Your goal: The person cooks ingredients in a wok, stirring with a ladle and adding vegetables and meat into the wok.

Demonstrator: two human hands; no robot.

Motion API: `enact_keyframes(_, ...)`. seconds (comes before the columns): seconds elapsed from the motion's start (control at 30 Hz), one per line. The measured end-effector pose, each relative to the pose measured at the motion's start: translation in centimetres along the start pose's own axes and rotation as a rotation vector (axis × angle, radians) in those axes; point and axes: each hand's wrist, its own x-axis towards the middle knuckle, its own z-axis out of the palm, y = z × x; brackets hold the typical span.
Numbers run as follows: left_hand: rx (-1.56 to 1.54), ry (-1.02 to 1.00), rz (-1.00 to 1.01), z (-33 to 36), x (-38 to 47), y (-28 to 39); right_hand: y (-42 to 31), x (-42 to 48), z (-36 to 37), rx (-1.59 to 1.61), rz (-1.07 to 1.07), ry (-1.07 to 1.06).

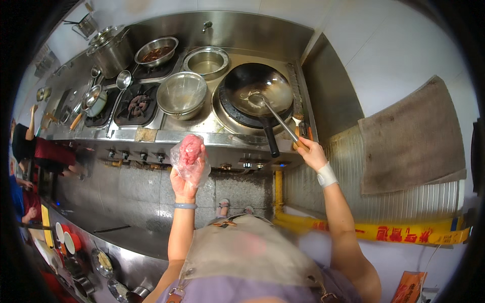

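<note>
My left hand (185,181) cups a clear plastic bag of raw minced meat (190,150), held up in front of the stove's front edge. Around the wooden handle end of a long metal ladle (281,123) my right hand (312,153) is closed. The ladle's bowl rests inside a black wok (261,83), over some pale food or liquid at the bottom that I cannot make out. The wok sits on a round burner ring, its dark handle (270,138) pointing towards me. Left of the wok stands a metal bowl (182,94) with a mesh-like inner surface.
Behind are a basin of liquid (205,64), a bowl of dark reddish food (156,53) and a tall stockpot (110,55). A bare gas burner (138,104) lies left. A yellow pipe (341,225) runs low at right. Other people (53,151) work at far left.
</note>
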Motion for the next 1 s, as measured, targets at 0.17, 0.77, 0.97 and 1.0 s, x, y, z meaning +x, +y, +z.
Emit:
enact_keyframes(0.17,0.028,0.087,-0.044,-0.1,4.8,-1.7,2.5,0.7,2.1,0.110,0.075,0.115)
enact_keyframes(0.77,1.371,0.483,-0.604,-9.1,36.8,-3.4,-1.3,-1.4,3.0,0.812,0.435,0.219)
enact_keyframes(0.97,1.748,0.763,-0.869,-15.4,42.2,-4.6,-0.9,-1.9,3.9,0.768,0.429,0.241)
enact_keyframes(1.0,1.748,0.758,-0.876,-16.2,42.9,-4.5,-0.7,-1.8,4.1,0.765,0.432,0.248)
